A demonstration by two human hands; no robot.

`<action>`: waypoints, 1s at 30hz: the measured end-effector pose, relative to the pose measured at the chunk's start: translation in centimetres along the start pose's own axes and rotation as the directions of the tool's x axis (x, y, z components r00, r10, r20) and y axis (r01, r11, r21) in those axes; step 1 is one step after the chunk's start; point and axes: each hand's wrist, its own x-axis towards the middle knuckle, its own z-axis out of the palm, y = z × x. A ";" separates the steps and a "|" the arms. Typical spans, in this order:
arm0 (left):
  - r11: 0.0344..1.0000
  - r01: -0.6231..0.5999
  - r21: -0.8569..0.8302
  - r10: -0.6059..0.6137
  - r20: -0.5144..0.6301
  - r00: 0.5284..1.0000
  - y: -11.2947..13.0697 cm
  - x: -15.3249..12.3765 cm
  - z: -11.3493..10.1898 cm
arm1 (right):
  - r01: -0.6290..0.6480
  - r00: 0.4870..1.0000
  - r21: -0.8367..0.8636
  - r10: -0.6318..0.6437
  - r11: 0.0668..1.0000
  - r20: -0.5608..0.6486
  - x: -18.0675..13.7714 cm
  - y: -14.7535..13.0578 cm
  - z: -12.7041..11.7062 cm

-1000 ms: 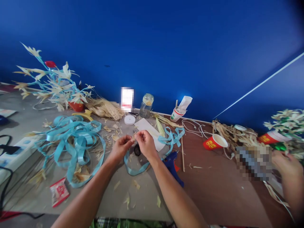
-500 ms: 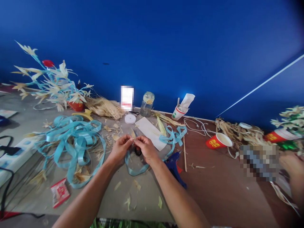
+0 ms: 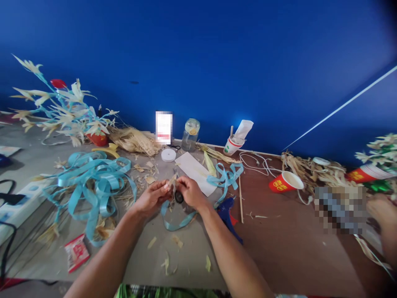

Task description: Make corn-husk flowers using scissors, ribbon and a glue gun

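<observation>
Between my fingertips, above the middle of the table, is a small pale piece of dried corn husk (image 3: 173, 182). My left hand (image 3: 154, 196) pinches its left side. On the other side, the fingers of my right hand (image 3: 190, 193) are closed on it too. Scissors (image 3: 179, 197) with black handles lie on the table just beneath the hands, their blades partly hidden. A light blue ribbon (image 3: 178, 226) curves below my right hand. Beyond the hands is a sheet of white paper (image 3: 194, 167), with a pale green husk strip beside it.
At left lie a heap of blue ribbon (image 3: 93, 182), a power strip (image 3: 26, 198) and a red packet (image 3: 77, 253). A blue glue gun (image 3: 228, 217) rests right of my forearm. Farther back are a glass jar (image 3: 190, 138) and a red cup (image 3: 285, 182). Another person's hand (image 3: 383, 211) shows at far right.
My hands have parted slightly, and the husk piece between them shows more clearly, raised upright. More of the scissors' handle is uncovered. The view has shifted a little.
</observation>
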 end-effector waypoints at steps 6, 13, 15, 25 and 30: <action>0.999 -0.031 0.024 0.034 -0.131 0.991 0.3 0.4 0.6 | -0.025 0.968 0.340 0.108 0.940 -0.225 1.1 0.4 -0.8; 0.986 -0.163 0.014 0.161 -0.280 0.947 0.7 0.6 0.5 | 0.038 0.910 0.512 0.182 0.858 -0.372 1.4 0.7 -1.4; 0.979 -0.181 0.090 0.200 -0.314 0.928 0.6 0.7 0.3 | 0.035 0.913 0.494 0.173 0.869 -0.369 1.4 0.9 -1.4; 0.832 -0.136 0.537 0.364 -0.344 0.866 -0.4 1.1 0.5 | 0.019 0.938 -0.117 -0.058 0.993 -0.341 0.8 1.8 -0.3; 0.808 -0.124 0.575 0.385 -0.358 0.851 -0.3 1.1 0.7 | 0.123 0.904 -0.215 -0.199 0.969 -0.378 0.1 0.7 0.3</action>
